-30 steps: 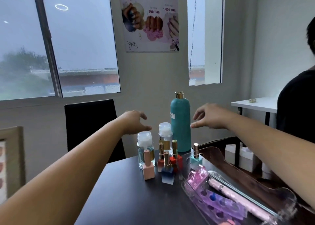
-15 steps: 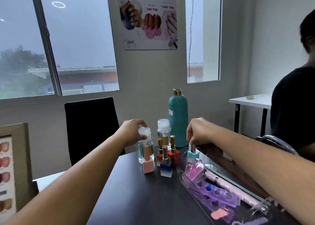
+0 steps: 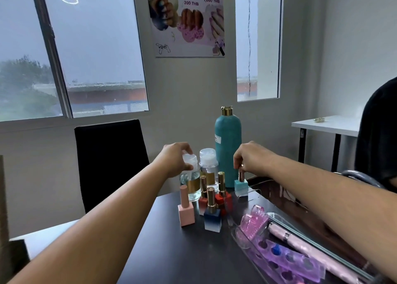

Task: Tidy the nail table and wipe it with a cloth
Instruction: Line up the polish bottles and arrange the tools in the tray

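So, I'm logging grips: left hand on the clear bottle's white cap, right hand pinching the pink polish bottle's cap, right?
Not quite. In the head view the right hand pinches the teal polish bottle by its cap; the pink polish bottle stands untouched. The left hand does grip the clear bottle by its white cap.

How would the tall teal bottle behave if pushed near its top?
The tall teal bottle is high on a narrow base, so it would probably tip. Its matte-looking skin likely grips well. Because it is opaque, its fill and weight are unknown.
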Available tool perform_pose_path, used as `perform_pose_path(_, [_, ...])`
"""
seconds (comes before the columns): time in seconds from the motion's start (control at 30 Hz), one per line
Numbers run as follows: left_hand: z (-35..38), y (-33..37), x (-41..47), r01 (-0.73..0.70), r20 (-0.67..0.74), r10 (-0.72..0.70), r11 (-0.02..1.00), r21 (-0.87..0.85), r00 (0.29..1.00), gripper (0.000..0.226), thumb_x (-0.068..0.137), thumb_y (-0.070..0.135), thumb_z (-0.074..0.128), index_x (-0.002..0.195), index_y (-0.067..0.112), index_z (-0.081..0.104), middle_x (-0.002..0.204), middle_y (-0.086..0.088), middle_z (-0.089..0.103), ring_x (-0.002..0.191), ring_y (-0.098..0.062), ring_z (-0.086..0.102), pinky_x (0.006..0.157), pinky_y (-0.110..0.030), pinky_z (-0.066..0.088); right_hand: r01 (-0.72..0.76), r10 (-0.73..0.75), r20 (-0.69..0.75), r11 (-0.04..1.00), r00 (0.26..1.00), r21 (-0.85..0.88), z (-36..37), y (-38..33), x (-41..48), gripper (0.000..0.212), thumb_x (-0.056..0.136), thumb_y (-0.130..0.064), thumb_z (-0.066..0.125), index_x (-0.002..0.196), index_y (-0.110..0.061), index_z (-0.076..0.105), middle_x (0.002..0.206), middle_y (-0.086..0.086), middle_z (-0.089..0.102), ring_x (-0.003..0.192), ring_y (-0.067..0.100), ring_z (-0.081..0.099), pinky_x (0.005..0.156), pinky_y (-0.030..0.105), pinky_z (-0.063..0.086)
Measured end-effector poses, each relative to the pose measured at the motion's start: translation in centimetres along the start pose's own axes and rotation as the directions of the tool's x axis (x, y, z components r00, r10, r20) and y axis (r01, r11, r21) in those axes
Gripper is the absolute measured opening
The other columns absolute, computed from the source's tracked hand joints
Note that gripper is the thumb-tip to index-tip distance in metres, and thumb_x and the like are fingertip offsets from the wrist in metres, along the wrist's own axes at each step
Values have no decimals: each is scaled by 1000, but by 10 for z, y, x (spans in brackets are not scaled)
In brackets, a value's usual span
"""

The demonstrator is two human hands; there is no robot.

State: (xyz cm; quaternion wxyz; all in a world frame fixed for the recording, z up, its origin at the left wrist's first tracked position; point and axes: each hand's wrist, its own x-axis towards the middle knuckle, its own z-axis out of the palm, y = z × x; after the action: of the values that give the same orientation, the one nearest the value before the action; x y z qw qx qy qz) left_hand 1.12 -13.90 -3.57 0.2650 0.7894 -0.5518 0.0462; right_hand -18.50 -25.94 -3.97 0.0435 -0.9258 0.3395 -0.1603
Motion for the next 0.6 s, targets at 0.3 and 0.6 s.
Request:
perform_pose_path(0.3, [7,-4,5,-6,-35,4,999,-43,999,41,70,22,79,106,24,61,114,-6,62,99,-20,52,78,-25,39,26,-27,-28,999,999,-40,1,6,5,25,79,5,65,78,-18,75,88,0,68,81,17,64,74,30,55])
perform_pose_path(0.6, [12,-3,5,-20,-74,17,999,-47,997,45,70,22,78,110,24,59,113,-6,63,97,-19,51,79,-25,38,34,-37,-60,998,998,-61,3,9,6,27,82,4,59,81,-17,74,94,3,69,83,20,63,78,32,54])
